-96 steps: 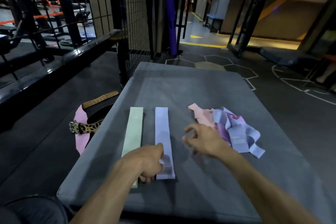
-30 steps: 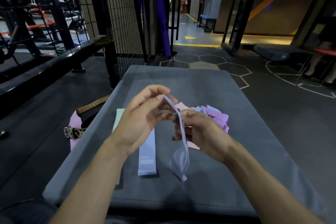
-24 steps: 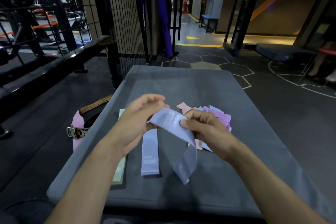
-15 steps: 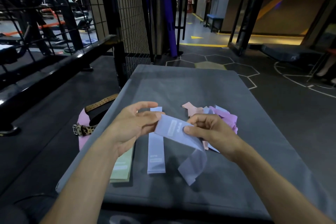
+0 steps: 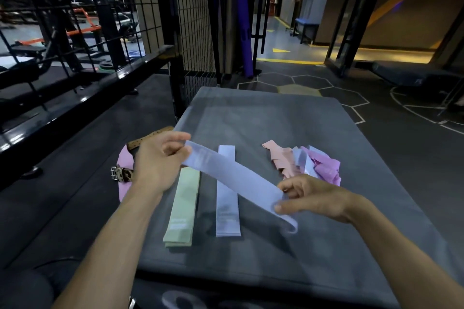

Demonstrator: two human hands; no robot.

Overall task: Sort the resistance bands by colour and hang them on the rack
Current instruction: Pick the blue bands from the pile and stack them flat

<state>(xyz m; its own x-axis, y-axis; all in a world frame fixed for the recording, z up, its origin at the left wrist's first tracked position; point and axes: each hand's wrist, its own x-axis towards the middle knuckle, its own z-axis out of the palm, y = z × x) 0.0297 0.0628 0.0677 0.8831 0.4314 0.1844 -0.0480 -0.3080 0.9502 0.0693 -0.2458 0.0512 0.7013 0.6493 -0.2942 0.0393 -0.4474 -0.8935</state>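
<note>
Band (image 5: pixel 233 180), pale lilac, stretched flat btwn both hands above the counter (image 5: pixel 276 118). Left hand (image 5: pixel 160 160) pinches its far end w/ thumb + fingertips; right hand (image 5: pixel 311 195) pinches near the other end, thumb under, fingers curled on top, w/ the loop's tail curling down past that grip. Faint white print on the band near the left hand, too blurred to read.

Under it, flat on the counter: green band (image 5: pixel 182 206) and a second lilac band (image 5: pixel 227 195), side by side, not touching, each w/ a small white label at the near end, unreadable. Held band crosses over the lilac one.

Right of those, a pile (image 5: pixel 308 165) of peach, lilac + pink bands, tangled.

Off the counter's left edge on the floor: a leopard-print belt (image 5: pixel 123 173) w/ buckle, on sth pink. Wire mesh panel (image 5: pixel 193 20) stands behind the counter's far left corner.
</note>
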